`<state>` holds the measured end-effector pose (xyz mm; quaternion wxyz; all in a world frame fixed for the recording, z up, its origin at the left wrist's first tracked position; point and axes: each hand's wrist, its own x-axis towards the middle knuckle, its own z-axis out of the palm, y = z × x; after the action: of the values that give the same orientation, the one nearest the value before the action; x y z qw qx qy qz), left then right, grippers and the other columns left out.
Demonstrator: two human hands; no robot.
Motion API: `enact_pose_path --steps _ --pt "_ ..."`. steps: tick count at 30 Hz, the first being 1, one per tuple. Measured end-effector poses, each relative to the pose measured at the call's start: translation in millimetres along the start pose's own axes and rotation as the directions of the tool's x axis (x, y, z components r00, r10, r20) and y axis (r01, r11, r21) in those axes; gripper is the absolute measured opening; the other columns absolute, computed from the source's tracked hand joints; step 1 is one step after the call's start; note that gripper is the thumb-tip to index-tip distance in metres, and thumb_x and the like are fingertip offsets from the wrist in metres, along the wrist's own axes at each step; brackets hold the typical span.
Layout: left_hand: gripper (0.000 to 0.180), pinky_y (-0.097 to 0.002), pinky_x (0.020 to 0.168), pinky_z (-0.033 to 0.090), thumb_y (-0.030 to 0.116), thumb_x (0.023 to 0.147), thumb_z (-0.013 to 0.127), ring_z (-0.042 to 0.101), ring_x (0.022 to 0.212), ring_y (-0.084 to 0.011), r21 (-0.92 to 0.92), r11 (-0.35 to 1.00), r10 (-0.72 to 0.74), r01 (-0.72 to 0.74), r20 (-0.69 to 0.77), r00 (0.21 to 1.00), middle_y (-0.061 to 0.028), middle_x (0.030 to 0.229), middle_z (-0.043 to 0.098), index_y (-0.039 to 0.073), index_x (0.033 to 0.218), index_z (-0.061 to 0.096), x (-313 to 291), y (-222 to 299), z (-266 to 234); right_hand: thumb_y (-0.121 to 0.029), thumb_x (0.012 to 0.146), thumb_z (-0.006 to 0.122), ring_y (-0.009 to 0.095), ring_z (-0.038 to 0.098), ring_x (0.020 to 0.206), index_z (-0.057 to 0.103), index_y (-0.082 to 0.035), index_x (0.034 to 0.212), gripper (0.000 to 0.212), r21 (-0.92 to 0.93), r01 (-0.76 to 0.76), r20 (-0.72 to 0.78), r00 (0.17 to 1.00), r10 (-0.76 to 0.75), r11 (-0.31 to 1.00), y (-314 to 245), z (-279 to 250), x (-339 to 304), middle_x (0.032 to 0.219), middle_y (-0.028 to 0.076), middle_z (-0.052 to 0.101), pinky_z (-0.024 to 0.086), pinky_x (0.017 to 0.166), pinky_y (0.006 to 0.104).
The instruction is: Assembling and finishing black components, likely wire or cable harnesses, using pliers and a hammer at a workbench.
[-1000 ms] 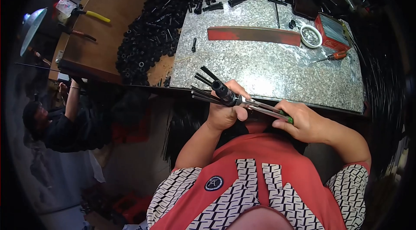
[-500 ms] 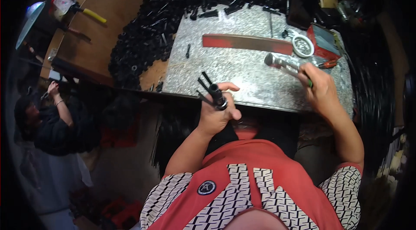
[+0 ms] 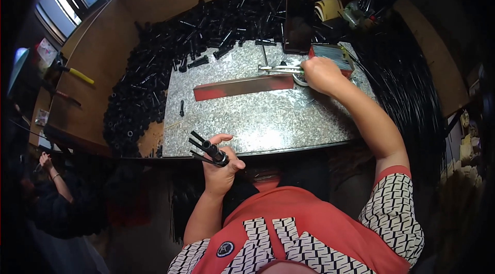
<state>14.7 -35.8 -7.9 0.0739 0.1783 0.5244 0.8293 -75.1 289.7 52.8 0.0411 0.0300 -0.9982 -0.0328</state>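
Observation:
My left hand (image 3: pixel 218 171) is held in front of the table's near edge, wrapped round a short black tube (image 3: pixel 211 149). Several thin black strips (image 3: pixel 197 143) stick out beside the tube from the same hand. Its index finger and thumb stretch out past the tube. At the right back of the stone slab, my right hand (image 3: pixel 322 75) is closed on a metal hammer (image 3: pixel 278 68), whose shaft points left; its grip is mostly hidden. A long flat bar (image 3: pixel 245 87), brown and red, lies just left of that hand. The white ring (image 3: pixel 300 80) is partly covered by the hand.
Black tubular parts (image 3: pixel 149 78) are heaped along the left and back of the speckled slab (image 3: pixel 247 124). A dark tablet (image 3: pixel 299 23) and a red box (image 3: pixel 345 65) stand at the back right. Long black rods (image 3: pixel 402 83) lie at the right. Another person's hand (image 3: pixel 45 160) shows far left.
My right hand has carried the hammer away from me, toward the red box and white ring. My left hand still holds the tube and strips. The whole view has shifted.

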Motion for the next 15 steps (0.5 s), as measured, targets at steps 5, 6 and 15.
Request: enact_pose_path --steps 5,6,15 --pt "0.064 -0.0161 0.051 0.032 0.016 0.071 0.082 0.042 0.052 -0.0021 0.035 0.999 0.021 -0.02 -0.012 1.0 0.0052 0.057 0.046 -0.004 0.117 0.042 1 -2 -1 -0.004 0.073 0.054 0.036 0.065 0.077 0.065 0.0 0.074 0.013 -0.036 0.119 -0.027 0.992 -0.12 0.992 -10 3 11 0.079 0.02 0.065 0.052 0.066 0.0439" --pt "0.064 -0.0161 0.051 0.032 0.016 0.071 0.082 0.042 0.052 -0.0019 0.038 0.999 0.011 -0.01 -0.012 1.0 0.0054 0.057 0.045 -0.004 0.117 0.042 1 -3 -1 -0.004 0.073 0.053 0.036 0.065 0.077 0.066 0.0 0.074 0.013 -0.036 0.125 -0.028 0.992 -0.126 0.992 -9 6 12 0.079 0.021 0.065 0.052 0.066 0.0438" --pt "0.063 -0.0186 0.053 0.039 0.017 0.073 0.08 0.048 0.053 -0.0058 0.149 0.989 -0.02 0.018 0.015 1.0 0.0016 0.06 0.052 -0.003 0.118 0.041 4 -2 -13 -0.009 0.078 0.052 0.035 0.065 0.086 0.068 0.0 0.081 0.018 0.03 0.063 0.057 0.996 -0.065 0.998 -18 -10 11 0.089 0.021 0.066 0.052 0.075 0.0434"
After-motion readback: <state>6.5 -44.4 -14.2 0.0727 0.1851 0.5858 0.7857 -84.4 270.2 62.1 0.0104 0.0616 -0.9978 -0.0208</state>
